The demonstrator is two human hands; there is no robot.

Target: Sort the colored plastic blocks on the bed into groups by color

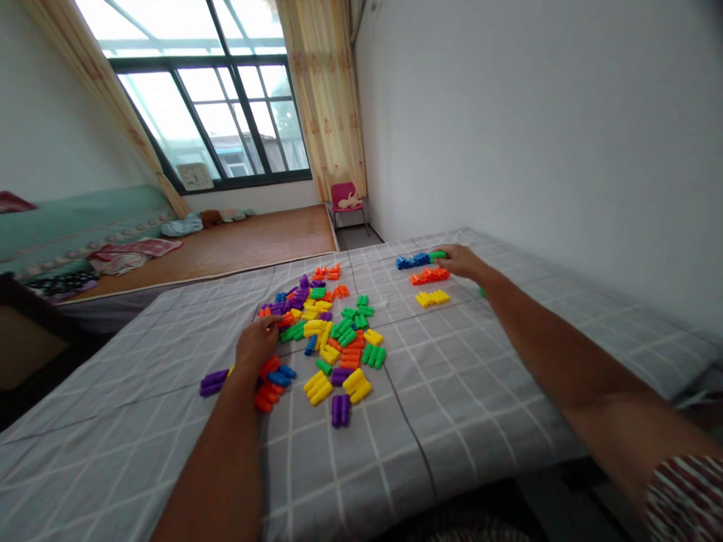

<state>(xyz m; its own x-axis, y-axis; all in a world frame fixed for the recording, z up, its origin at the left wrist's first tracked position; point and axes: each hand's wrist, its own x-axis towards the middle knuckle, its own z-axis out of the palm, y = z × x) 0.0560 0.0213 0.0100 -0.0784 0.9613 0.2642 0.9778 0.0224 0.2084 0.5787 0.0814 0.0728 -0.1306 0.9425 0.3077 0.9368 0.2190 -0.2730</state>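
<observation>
A heap of colourful plastic building blocks point(319, 331) lies on the bed, in green, yellow, orange, purple and blue. My left hand point(258, 342) is at the heap's left side, its fingers closed at an orange block point(287, 321). Further off to the right, my right hand point(460, 261) pinches a green block point(437, 256) beside the right end of a row of blue blocks point(413, 261). Nearer me are a row of orange blocks point(429, 276) and a row of yellow blocks point(433, 299). Part of another green block point(482, 292) shows behind my right forearm.
A grey checked sheet point(373, 452) covers the bed. Purple blocks point(213, 382) lie left of my left forearm. A white wall point(536, 128) runs along the right. Beyond stand a second bed point(265, 237), a pink chair point(344, 197) and a curtained window point(226, 113).
</observation>
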